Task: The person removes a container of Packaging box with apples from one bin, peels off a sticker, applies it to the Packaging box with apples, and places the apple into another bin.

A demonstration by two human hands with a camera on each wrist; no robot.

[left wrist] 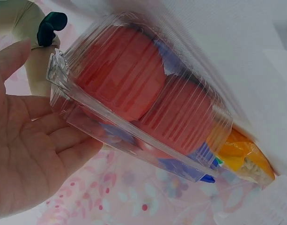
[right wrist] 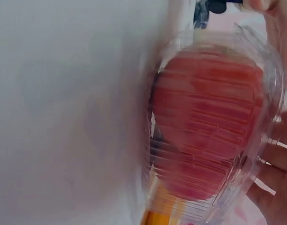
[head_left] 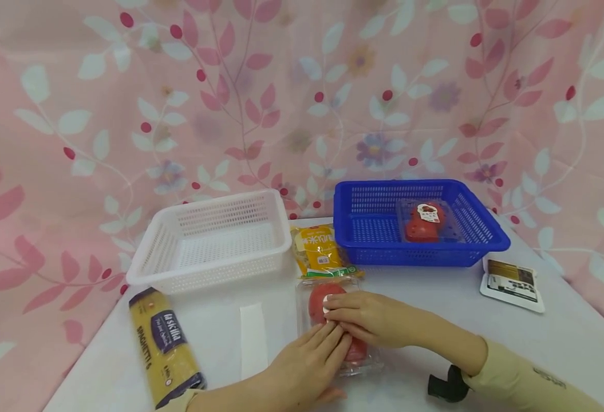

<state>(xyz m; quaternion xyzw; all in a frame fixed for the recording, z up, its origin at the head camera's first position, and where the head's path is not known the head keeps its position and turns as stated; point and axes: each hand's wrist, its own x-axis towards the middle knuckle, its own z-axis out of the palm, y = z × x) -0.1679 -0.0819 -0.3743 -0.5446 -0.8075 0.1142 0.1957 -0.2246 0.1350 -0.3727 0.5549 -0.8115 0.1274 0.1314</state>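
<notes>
A clear plastic box of red tomatoes (head_left: 327,290) lies on the table in front of me, its ribbed side filling much of both wrist views. My left hand (head_left: 307,363) rests on the lid with fingers extended, and its tips meet those of my right hand. From the other side my right hand (head_left: 366,316) lies flat over the lid, its fingers straight. A white label (head_left: 326,303) peeks out at the right fingertips; most of it is covered. In the left wrist view the left thumb stands apart from the box.
Behind the box lies a yellow food packet (head_left: 322,252), between a white basket (head_left: 147,263) and a blue basket (head_left: 415,254). The blue one holds another labelled tomato box (head_left: 425,220). Spaghetti (head_left: 165,343) and a white paper strip (head_left: 253,337) lie left; a flat packet (head_left: 513,285) lies right.
</notes>
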